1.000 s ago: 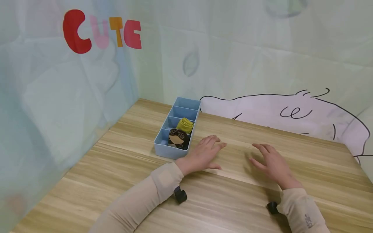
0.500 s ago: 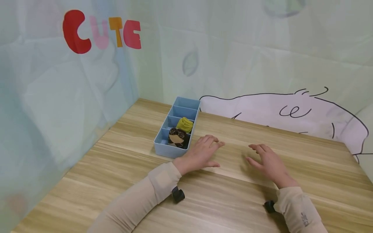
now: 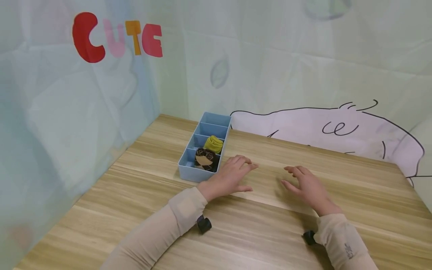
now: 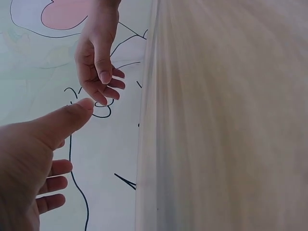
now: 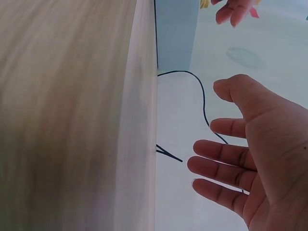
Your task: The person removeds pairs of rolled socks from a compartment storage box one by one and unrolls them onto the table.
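Observation:
A light blue divided box (image 3: 198,174) sits left of centre on the table. In its nearest compartment lies a dark brown and tan patterned cloth roll (image 3: 205,159), which looks like a rolled sock. The compartment behind that holds a yellow-green cloth roll (image 3: 214,144). Just right of the box's near end is my left hand (image 3: 229,176), palm down over the table, fingers loosely spread and holding nothing. Facing it across a gap, my right hand (image 3: 308,189) has relaxed, slightly bent fingers and also holds nothing. Both wrist views show thumb and fingers apart.
The wood-grain table (image 3: 256,232) runs back to a printed cloth backdrop (image 3: 290,67) with CUTE lettering and a line-drawn figure. Small black devices (image 3: 204,225) hang under both sleeve cuffs. The two farther compartments show bare blue walls.
Both hands have drifted slightly left, the right a little more, narrowing the gap between them. The box and the cloth rolls keep their places.

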Demonstrator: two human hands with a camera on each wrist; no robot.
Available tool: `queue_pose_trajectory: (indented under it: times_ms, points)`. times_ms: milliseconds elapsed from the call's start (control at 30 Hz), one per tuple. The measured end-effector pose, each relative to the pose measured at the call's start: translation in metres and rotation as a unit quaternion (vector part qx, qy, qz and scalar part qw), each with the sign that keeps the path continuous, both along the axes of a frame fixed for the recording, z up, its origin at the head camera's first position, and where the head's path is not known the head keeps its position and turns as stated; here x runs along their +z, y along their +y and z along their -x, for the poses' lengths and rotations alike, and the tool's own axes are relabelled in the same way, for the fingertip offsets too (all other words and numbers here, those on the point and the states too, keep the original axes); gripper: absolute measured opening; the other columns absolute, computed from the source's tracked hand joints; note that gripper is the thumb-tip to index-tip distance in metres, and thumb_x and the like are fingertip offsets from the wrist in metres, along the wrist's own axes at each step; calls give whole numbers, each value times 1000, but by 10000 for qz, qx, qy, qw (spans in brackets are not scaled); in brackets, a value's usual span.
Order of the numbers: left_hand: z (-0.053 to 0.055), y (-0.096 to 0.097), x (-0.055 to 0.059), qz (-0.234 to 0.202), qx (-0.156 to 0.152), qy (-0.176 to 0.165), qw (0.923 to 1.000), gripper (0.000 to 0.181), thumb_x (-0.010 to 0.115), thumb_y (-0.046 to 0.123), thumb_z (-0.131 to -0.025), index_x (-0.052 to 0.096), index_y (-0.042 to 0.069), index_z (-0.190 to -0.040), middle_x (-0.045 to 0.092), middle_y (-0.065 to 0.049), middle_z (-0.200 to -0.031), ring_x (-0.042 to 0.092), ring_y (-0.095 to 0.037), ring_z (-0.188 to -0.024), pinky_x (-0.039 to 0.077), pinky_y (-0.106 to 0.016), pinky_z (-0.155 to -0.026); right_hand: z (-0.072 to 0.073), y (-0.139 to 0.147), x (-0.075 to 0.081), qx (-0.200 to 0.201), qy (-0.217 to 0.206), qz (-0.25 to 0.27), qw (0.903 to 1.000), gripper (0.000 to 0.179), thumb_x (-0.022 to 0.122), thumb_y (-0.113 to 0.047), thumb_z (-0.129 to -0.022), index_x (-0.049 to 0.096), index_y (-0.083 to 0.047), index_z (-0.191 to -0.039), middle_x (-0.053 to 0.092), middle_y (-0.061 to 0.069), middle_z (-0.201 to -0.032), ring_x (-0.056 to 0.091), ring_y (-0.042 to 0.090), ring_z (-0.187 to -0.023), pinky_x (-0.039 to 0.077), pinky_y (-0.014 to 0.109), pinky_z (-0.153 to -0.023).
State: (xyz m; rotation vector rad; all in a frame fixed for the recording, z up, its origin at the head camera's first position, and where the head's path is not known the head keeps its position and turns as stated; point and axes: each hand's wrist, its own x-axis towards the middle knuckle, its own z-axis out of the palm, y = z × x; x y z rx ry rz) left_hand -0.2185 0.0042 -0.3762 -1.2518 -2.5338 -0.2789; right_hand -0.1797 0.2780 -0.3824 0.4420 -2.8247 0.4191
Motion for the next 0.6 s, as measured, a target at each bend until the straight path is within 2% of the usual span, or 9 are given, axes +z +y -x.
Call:
queue_pose_trajectory:
  times_ms: [400,600]
  points:
    - [-2,-7,0,-46,-2,142,9999,68,72,48,-80,51,16,-136,56,-5,-127,48,-23,-125,36,-39,-110,2,-9,1,73,-39,34,10000,45,66,-29,-90,58,-3,-126,63,17,-115,64,33,-100,52,51,-82]
    - [-3,-9,1,-68,26,83,9999,68,72,47,-80,51,16,-136,56,-6,-128,47,-23,-126,36,-40,-111,3,-12,0,110,38,53,9999,44,66,-28,-90,59,-3,-125,63,17,-114,64,32,-98,53,50,-79]
